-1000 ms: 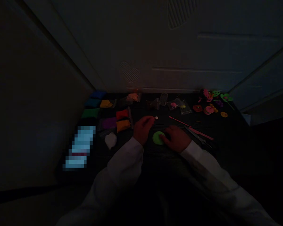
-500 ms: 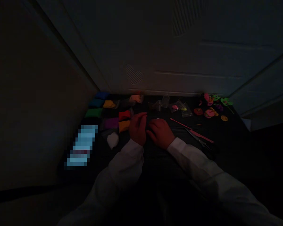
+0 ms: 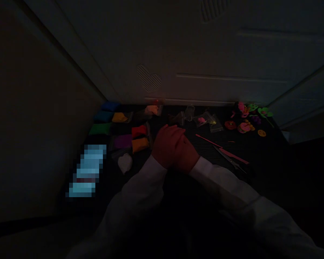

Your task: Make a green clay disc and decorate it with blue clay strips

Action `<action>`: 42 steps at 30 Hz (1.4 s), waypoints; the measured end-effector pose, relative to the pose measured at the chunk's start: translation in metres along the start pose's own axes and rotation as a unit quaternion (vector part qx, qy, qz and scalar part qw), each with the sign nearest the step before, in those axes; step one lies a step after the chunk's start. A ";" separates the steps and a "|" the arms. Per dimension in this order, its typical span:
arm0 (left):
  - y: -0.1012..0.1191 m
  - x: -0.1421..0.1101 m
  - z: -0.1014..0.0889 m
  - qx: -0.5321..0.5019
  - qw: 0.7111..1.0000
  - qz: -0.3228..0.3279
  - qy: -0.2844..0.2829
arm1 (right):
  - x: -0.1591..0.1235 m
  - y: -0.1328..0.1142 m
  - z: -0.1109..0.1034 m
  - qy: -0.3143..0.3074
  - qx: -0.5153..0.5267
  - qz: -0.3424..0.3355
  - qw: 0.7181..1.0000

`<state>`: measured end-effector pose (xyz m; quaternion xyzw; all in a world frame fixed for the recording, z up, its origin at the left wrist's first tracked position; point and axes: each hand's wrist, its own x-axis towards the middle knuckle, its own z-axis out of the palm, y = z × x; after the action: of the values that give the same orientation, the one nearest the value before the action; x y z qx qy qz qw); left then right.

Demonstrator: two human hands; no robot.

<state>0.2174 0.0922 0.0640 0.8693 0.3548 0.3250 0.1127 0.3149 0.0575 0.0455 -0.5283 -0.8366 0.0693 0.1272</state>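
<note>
My left hand (image 3: 166, 145) lies over my right hand (image 3: 187, 154), the two pressed together above the middle of the dark table. The left fingers reach across the back of the right hand, side by side. Most of the right fingers are covered. Whatever may lie between the palms is hidden, and the green clay disc is out of sight. To the left of my hands lie an orange clay packet (image 3: 140, 145) and a red clay packet (image 3: 139, 131). A thin pink tool (image 3: 207, 140) and scissors (image 3: 229, 158) lie to the right.
A white clay lump (image 3: 125, 163) and a bright, pixelated screen (image 3: 89, 171) are at left. Purple (image 3: 122, 141), green (image 3: 100, 128) and yellow clay packets (image 3: 120, 117) lie further back. Shaped clay pieces (image 3: 244, 126) stand at back right, near a panelled wall (image 3: 164, 46).
My right hand has left its place at the green disc and moved left to meet my left hand. The left has since come over it. The green disc has dropped from view.
</note>
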 end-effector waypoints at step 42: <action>-0.059 -0.020 -0.013 0.139 0.982 -0.093 0.090 | -0.012 -0.001 0.008 -0.034 -0.030 0.004 0.999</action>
<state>0.1664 0.1204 0.0393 0.8067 0.4847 0.3377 -0.0118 0.3167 0.0460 0.0364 -0.5329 -0.8398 0.0628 0.0830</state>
